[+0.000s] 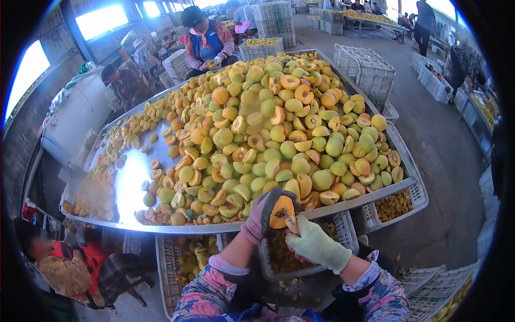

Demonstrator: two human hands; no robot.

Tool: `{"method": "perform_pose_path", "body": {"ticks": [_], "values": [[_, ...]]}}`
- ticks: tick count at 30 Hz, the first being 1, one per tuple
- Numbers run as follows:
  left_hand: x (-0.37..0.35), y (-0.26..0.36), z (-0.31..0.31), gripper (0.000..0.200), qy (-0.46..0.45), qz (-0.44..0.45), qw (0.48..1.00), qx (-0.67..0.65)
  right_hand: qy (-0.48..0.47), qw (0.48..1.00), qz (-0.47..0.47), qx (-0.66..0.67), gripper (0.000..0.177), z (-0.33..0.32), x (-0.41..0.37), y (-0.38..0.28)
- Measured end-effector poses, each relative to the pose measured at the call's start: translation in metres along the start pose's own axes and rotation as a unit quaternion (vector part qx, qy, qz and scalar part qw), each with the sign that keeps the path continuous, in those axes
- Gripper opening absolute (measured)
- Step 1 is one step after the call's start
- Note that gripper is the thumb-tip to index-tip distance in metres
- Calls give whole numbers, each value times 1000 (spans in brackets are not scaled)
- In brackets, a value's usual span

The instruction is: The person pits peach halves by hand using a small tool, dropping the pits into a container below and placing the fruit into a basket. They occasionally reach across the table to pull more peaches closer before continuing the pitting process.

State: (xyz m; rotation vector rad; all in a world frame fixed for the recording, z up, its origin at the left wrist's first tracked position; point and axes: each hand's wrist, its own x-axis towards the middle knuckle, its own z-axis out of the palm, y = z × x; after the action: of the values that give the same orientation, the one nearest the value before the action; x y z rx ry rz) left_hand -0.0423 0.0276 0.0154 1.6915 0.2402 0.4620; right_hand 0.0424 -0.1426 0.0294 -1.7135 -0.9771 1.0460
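Observation:
My left hand (259,217), in a glove with a dark palm, is closed around a yellow peach half (279,212). Its cut face, with a dark centre, is turned up. My right hand (320,248), in a pale green glove, grips a small hand tool (292,223) whose tip meets the cut face; the rest of the tool is hidden in the fingers. Both hands are above a plastic crate (351,236) with small yellow-brown pieces inside, at the near edge of a metal table (161,229). Heaped on that table are many whole and halved peaches (268,134).
Another crate (161,268) with peach halves stands at my left, and a third (424,199) sits under the table's right corner. Stacked crates (365,75) rise beyond it. A person (206,43) works across the table; another person (75,263) sits at the lower left.

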Motion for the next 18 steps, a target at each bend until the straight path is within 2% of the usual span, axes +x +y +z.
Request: {"method": "perform_pose_path", "body": {"ticks": [2,3,4,5,6,7,8,9,10,11,13,14,16,18], "values": [[-1,-2,1,38,35,124,985,116,-8,1000,5,-17,26,2,-2,4],[0,-7,1,38,34,122,985,117,47,987,-61,-143,26,6,-3,12],[1,-11,2,36,38,96,988,111,103,951,-124,-266,26,8,-4,14],[2,-13,3,34,42,70,991,106,105,951,-122,-263,26,7,-4,13],[1,-15,4,34,39,70,991,107,54,986,-68,-140,26,4,-3,9],[-1,-5,8,31,43,85,987,132,1,1000,-14,-15,26,1,-2,2],[-1,0,9,29,47,101,981,156,2,1000,-15,-14,26,-2,-4,-8],[-1,-1,10,29,47,102,981,157,-39,994,55,85,25,-5,-7,-21],[0,-4,11,32,56,56,995,65,-80,972,126,183,23,-8,-10,-29],[1,-5,11,37,64,9,997,-29,-80,972,126,182,23,-10,-11,-31],[1,1,13,41,62,-16,996,-62,-104,947,147,264,20,-12,-13,-33],[2,5,13,46,60,-39,993,-94,-104,947,148,265,20,-15,-12,-32],[3,10,14,47,57,-43,991,-109,-174,891,192,374,19,-22,-10,-29],[2,11,15,49,53,-48,990,-122,-193,877,200,392,18,-27,-12,-33]]}}
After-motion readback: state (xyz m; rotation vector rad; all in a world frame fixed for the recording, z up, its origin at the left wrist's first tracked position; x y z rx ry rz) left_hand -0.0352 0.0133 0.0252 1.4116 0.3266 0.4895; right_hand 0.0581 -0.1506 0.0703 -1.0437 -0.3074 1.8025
